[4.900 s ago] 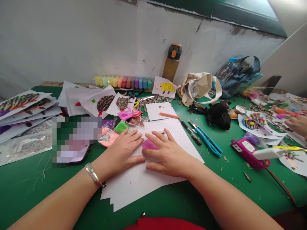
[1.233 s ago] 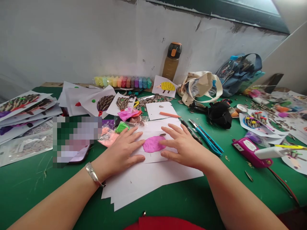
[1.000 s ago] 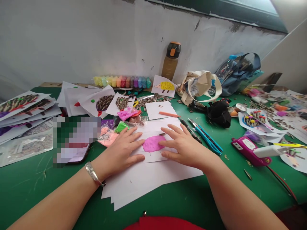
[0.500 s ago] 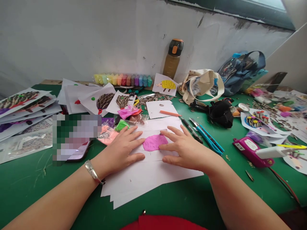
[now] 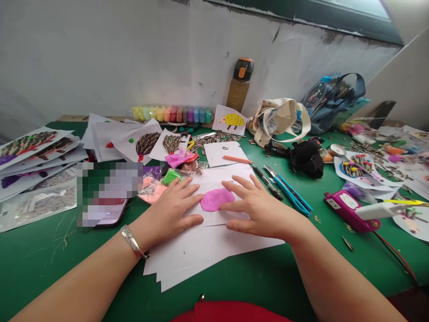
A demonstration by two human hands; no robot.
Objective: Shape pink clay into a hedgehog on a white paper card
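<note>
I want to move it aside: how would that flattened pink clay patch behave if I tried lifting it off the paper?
The pink clay patch is pressed thin against the small white sheet, so it would probably cling and drag the paper up. Peeled free, it would likely flop and stretch, not hold shape. It probably dents easily.

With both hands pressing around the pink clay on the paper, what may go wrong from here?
1. The right hand touches the pink clay; a sideways push may smear it past its shape on the small white sheet.
2. That sheet lies loose on a paper stack; although the left hand rests on it, it might slide.
3. The blue utility knife lies close beside the right hand.
</note>
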